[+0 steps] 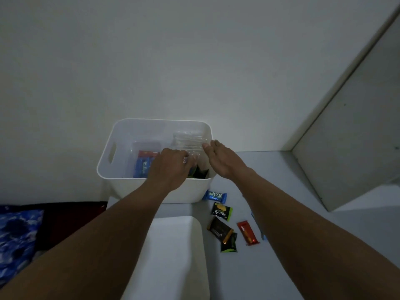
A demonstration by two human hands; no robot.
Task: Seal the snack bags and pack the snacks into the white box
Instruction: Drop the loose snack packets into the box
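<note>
The white box (pixel 121 135) stands against the wall with handle cutouts in its sides. Inside it lie red and blue snack packs (pixel 144 162) and a clear plastic bag (pixel 187 141) holding dark green snacks (pixel 200 172). My left hand (pixel 171 167) reaches over the near rim, and its fingers pinch the lower edge of the clear bag. Over the box's right rim, my right hand (pixel 223 159) has its fingers spread, fingertips touching the bag's right edge.
Loose snacks lie on the white surface right of the box: a blue pack (pixel 215 196), a black Nextar pack (pixel 221 211), a dark brown bar (pixel 219 229), a green-black pack (pixel 229 244) and a red bar (pixel 247 232). A white lid (pixel 173 256) lies near me. Blue patterned fabric (pixel 17 237) sits at left.
</note>
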